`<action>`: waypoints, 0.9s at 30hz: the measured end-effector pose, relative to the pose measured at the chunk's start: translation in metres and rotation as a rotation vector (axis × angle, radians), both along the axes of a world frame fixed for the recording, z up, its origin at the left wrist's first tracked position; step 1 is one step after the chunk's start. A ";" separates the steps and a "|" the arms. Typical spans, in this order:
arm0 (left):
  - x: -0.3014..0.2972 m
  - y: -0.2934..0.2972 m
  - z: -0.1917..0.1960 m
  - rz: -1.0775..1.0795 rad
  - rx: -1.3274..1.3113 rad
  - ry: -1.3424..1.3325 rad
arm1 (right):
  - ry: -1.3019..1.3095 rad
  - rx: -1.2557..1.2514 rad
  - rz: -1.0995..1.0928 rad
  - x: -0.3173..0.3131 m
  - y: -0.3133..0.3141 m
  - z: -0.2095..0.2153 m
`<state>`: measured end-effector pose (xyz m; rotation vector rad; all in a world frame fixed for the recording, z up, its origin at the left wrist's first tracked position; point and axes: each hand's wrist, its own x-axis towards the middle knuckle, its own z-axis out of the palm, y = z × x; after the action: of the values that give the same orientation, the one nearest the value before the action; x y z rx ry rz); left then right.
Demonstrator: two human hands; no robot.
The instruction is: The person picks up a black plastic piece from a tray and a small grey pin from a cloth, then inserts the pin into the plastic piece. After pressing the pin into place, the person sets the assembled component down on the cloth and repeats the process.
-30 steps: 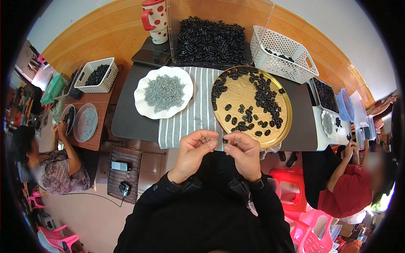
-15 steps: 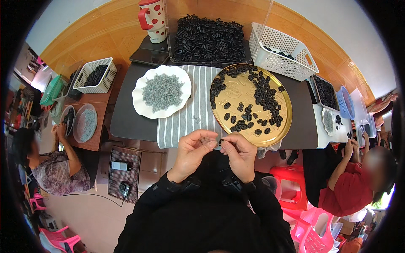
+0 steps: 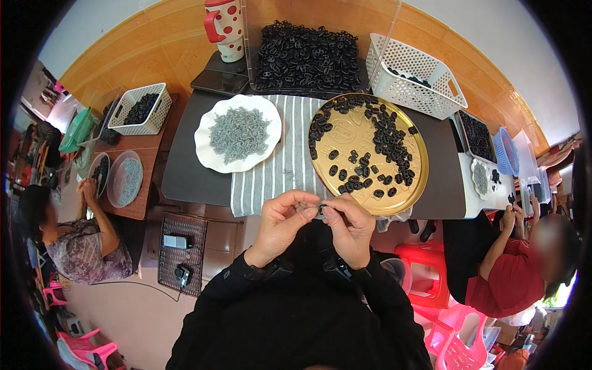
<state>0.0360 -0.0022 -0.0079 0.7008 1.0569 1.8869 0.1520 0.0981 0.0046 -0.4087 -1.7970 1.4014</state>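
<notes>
Just off the table's front edge, both my hands meet at the fingertips. My right hand [image 3: 350,229] pinches a small black plastic piece [image 3: 321,210], mostly covered by fingers. My left hand [image 3: 283,221] is closed in a pinch against it; whatever sits between its fingertips is too small to make out. Ahead to the right lies a round gold tray [image 3: 341,137] with many black oval two-holed pieces [image 3: 390,139]. A white wavy-rimmed plate [image 3: 205,148] at the left holds a heap of small slim grey pieces [image 3: 239,134].
Under plate and tray lies a striped grey cloth [image 3: 259,191], a few grey pieces on it. Behind stand a clear bin of black pieces [image 3: 308,55], a white basket [image 3: 425,77], a dotted mug [image 3: 226,31] and a dark tablet [image 3: 220,82]. People sit at both sides.
My hands stay together in nearly the same place, with only a slight shift of the fingertips around the black piece. The whole view has moved very slightly.
</notes>
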 end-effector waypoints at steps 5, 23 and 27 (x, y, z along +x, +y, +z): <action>0.000 -0.001 0.004 0.012 0.009 0.086 | -0.023 0.201 -0.056 0.000 0.000 0.004; 0.003 -0.001 0.009 -0.059 0.051 -0.018 | 0.013 -0.100 -0.064 0.000 -0.008 -0.006; 0.002 -0.003 0.000 0.005 -0.042 0.068 | 0.003 -0.305 -0.077 0.000 -0.015 -0.007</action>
<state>0.0380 -0.0051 -0.0075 0.7430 1.1386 1.8510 0.1525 0.0829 -0.0029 -0.6274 -1.5499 1.6243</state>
